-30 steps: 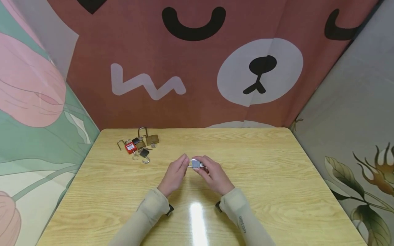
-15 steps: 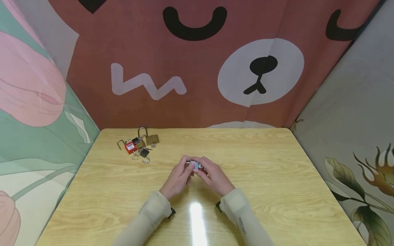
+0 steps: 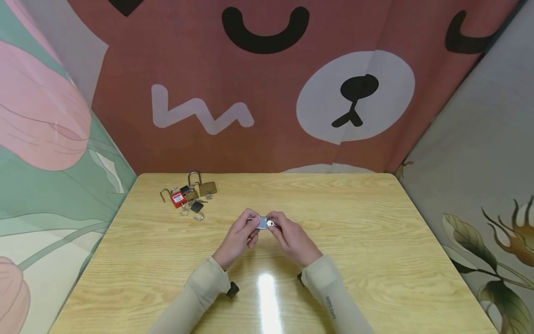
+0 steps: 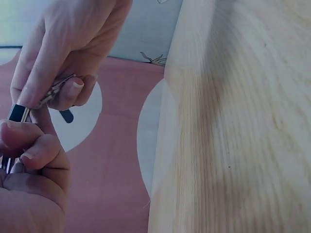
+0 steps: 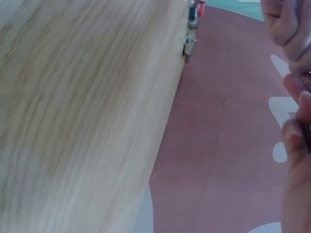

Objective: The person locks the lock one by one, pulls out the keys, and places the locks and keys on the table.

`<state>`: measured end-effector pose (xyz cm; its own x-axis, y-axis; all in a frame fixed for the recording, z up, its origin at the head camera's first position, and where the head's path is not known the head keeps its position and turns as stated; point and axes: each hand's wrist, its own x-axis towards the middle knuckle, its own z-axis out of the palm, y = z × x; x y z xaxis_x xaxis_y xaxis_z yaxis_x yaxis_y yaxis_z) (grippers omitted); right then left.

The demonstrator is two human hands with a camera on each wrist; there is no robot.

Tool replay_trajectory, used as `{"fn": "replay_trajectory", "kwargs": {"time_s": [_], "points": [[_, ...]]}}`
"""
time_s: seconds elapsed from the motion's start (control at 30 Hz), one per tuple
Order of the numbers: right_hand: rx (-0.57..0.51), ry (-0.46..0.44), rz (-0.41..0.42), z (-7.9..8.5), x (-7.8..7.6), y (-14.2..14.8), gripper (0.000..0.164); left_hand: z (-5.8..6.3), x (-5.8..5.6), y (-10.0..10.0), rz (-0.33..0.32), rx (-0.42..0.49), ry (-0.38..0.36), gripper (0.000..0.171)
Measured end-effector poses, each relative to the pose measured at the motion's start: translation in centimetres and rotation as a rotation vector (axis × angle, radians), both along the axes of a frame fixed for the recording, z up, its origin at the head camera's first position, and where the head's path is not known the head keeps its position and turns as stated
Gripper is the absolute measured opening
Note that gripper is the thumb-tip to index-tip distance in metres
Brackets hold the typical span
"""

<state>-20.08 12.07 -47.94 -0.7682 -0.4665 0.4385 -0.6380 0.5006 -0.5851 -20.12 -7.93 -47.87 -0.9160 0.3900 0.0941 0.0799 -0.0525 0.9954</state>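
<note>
A small silver padlock (image 3: 262, 223) is held above the middle of the table by my left hand (image 3: 235, 237), whose fingers and thumb grip its body. At its right end, my right hand (image 3: 295, 238) pinches a silver key (image 3: 271, 223). In the left wrist view, a shiny side of the padlock (image 4: 18, 113) shows between both hands, with keys (image 4: 54, 91) under the right fingers. The shackle is mostly hidden by the left fingers. Both hands are partly cut off at the edge of the right wrist view.
At the table's back left lies a group of open padlocks: a red one (image 3: 177, 198), a large brass one (image 3: 208, 188), a black one (image 3: 197, 207) and others with keys. Printed curtains surround the wooden table (image 3: 359, 241) at the back and sides.
My left hand has gone from touching the padlock's shackle end to gripping its body. The right hand has shifted from the body to the key end. The other padlocks stay put.
</note>
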Motion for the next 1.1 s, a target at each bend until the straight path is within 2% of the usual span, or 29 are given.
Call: {"fn": "replay_trajectory", "kwargs": {"time_s": [0.13,0.2,0.33,0.47,0.63,0.77,0.87,1.1], "points": [[-0.078,0.016,-0.025,-0.2,-0.1,0.1,0.014,0.3,0.1,0.4,0.009,-0.033,0.034,0.026],[-0.140,-0.017,-0.035,-0.2,-0.1,0.2,0.010,0.4,0.2,0.7,0.026,-0.074,0.079,0.023],[-0.284,-0.192,-0.011,-0.1,-0.3,0.3,0.008,0.3,0.2,0.9,0.060,-0.158,0.184,0.019],[-0.377,-0.340,0.041,0.0,-0.4,0.3,0.014,0.2,0.3,1.0,0.068,-0.187,0.215,0.017],[-0.416,-0.396,0.104,0.1,-0.4,-0.1,0.016,0.0,0.2,1.2,0.058,-0.212,0.243,0.017],[-0.473,-0.505,0.132,0.2,-0.4,-0.2,0.029,-0.1,0.2,1.3,0.039,-0.226,0.264,0.016],[-0.493,-0.561,0.140,0.2,-0.3,-0.1,0.033,-0.3,0.2,1.3,0.038,-0.238,0.266,0.017],[-0.474,-0.538,0.155,0.4,-0.2,-0.1,0.031,-0.4,0.2,1.4,0.050,-0.264,0.293,0.014]]}}
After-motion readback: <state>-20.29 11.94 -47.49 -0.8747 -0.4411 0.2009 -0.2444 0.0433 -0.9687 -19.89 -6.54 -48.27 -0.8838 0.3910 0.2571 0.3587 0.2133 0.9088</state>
